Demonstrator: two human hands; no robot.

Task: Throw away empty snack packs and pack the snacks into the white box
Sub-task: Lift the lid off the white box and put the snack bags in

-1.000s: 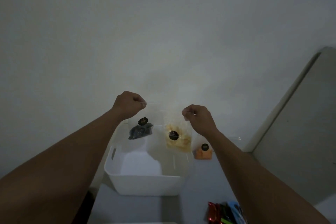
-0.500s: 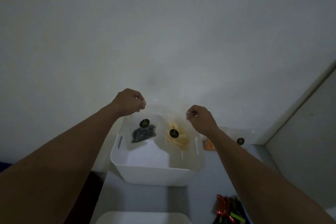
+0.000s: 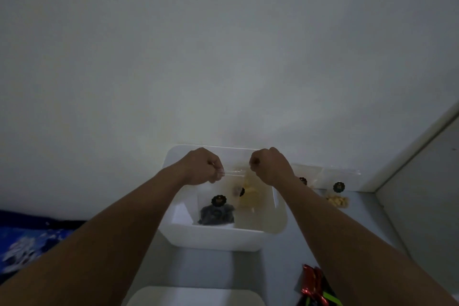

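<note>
The white box (image 3: 213,240) stands open on the grey surface against the wall. Both my hands hover above it with curled fingers. My left hand (image 3: 202,167) pinches the top edge of a clear pack of dark snacks (image 3: 216,215), which hangs low inside the box. Just to its right, my right hand (image 3: 270,166) pinches the top of a clear pack of yellow snacks (image 3: 249,196), also hanging inside the box. Each pack carries a round black label. Whether the packs touch the box floor is unclear.
Two more clear labelled packs (image 3: 338,194) lean on the wall right of the box, one partly behind my right arm. Red and green wrappers (image 3: 314,289) lie at the bottom right. A white lid-like object (image 3: 196,297) sits near me. Blue cloth (image 3: 29,243) is at far left.
My hands have come closer together and lowered over the box. Both packs now hang deeper inside it.
</note>
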